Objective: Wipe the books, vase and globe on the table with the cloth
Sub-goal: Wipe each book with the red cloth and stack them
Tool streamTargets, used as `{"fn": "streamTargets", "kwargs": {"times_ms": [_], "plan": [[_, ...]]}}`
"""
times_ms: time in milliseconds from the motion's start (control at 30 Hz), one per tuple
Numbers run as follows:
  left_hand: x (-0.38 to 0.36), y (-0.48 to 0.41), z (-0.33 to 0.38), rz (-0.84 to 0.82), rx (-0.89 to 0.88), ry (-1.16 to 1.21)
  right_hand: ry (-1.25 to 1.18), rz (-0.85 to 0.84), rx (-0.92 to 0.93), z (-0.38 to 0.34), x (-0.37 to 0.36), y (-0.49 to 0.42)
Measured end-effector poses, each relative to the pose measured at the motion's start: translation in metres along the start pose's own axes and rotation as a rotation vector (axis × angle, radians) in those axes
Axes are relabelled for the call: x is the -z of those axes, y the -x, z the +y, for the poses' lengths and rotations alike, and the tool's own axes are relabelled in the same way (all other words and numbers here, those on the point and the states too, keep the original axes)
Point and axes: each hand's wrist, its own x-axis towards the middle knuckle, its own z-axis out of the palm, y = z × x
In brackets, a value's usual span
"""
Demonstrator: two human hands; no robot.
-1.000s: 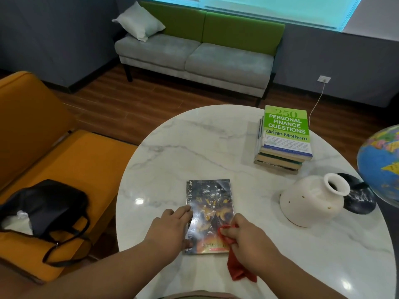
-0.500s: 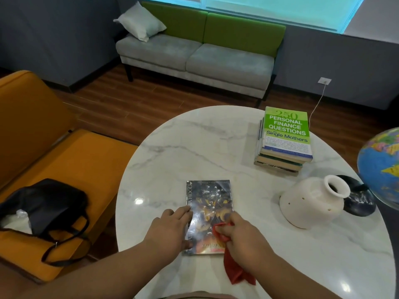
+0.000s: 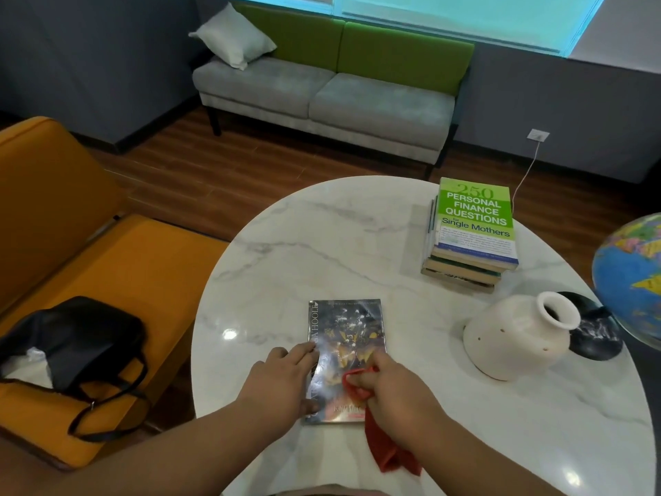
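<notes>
A dark glossy paperback lies flat near the front of the round marble table. My left hand rests flat on the book's left edge, fingers spread, pinning it down. My right hand presses a bunched red cloth onto the lower right of the cover; the cloth's tail hangs below my wrist. A stack of books topped by a green one stands at the far right. A white vase lies tilted on the right, and a blue globe is cut off by the right edge.
The globe's black base sits just behind the vase. An orange armchair with a black bag stands left of the table. A grey and green sofa with a white cushion lines the far wall across a wooden floor.
My right hand with the cloth has slid a little left and up across the lower part of the book cover. My left hand has stayed on the book's edge.
</notes>
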Motion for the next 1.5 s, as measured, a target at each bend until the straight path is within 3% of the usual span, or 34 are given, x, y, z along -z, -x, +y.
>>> {"fn": "streamTargets", "kwargs": {"times_ms": [167,333,467,567,633,767,900,1067,1167,1300,1433,1500], "plan": [[-0.001,0.001,0.0,-0.004,-0.003,0.0,-0.02,-0.119,0.123,-0.01,-0.011,0.01],[0.001,0.001,0.001,0.001,-0.008,-0.009,-0.025,0.064,-0.02,-0.002,-0.006,-0.001],[-0.001,0.001,-0.001,0.0,-0.007,-0.004,-0.026,-0.08,0.095,-0.005,-0.004,0.006],[-0.001,0.001,-0.001,0.004,-0.011,0.002,-0.038,0.054,-0.045,0.008,0.002,-0.008],[-0.002,0.001,-0.001,0.005,-0.013,0.011,0.022,0.096,-0.023,0.008,-0.001,-0.01],[-0.004,0.001,-0.004,0.01,-0.012,0.021,-0.009,-0.071,0.108,0.002,0.002,-0.005],[-0.003,0.0,-0.003,0.002,-0.018,0.024,-0.002,0.076,-0.066,0.006,0.007,-0.013],[-0.004,0.001,-0.005,0.015,-0.024,0.024,-0.011,-0.068,0.069,-0.001,0.006,-0.011],[-0.005,0.0,-0.004,0.019,-0.026,0.04,0.025,0.054,0.002,0.005,0.007,-0.021],[-0.006,0.0,-0.006,0.023,-0.035,0.046,0.05,-0.061,0.158,-0.003,0.001,-0.016],[-0.006,-0.001,-0.01,0.002,-0.048,0.084,0.044,0.07,0.023,0.006,0.001,-0.027],[-0.007,0.0,-0.013,-0.011,-0.055,0.091,0.06,0.037,0.024,-0.002,-0.002,-0.023]]}}
